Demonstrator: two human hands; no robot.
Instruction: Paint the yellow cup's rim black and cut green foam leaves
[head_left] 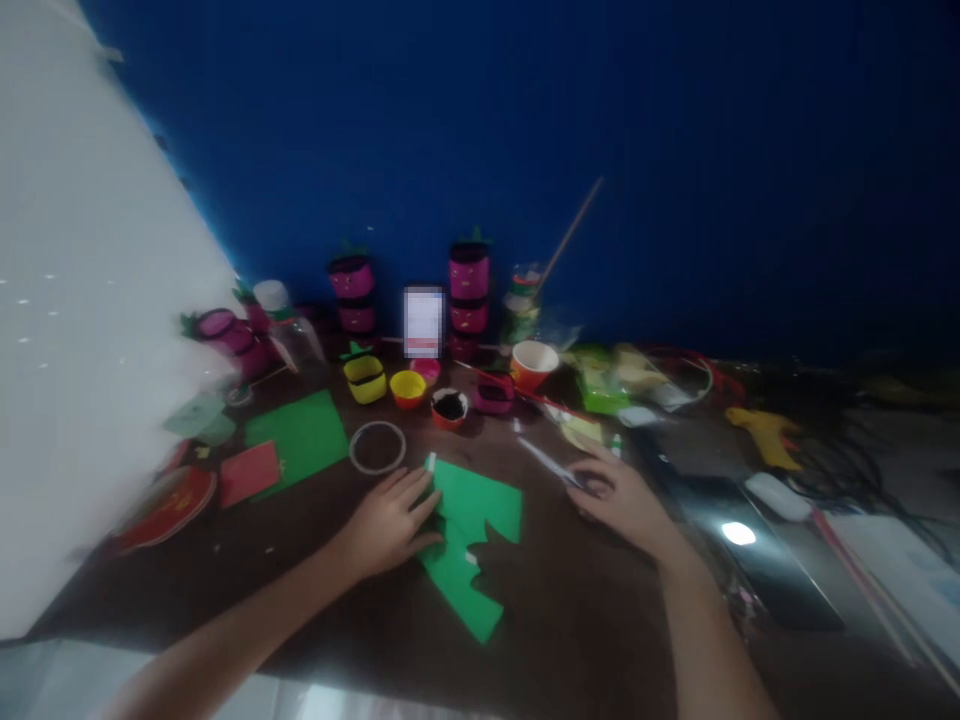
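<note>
A green paper sheet (472, 492) with a jagged cut-out on its right side lies on the dark table. My left hand (394, 525) rests at the sheet's left edge, fingers stretched out and apart. A small white piece (431, 461) shows by its fingertips, and I cannot tell if they touch it. To the right, my right hand (619, 500) is closed around the handles of a pair of scissors (546, 460), blades pointing up and left, apart from the sheet. Just beyond that hand is a pale yellow piece (583, 432). The picture is somewhat blurred.
Behind stand a yellow cup (408, 388), a cup of dark contents (449, 410), a paper cup (535, 365) and purple containers (469, 275). At left lie another green sheet (300, 435) and a red piece (249, 473). A yellow glue gun (769, 436) is at right.
</note>
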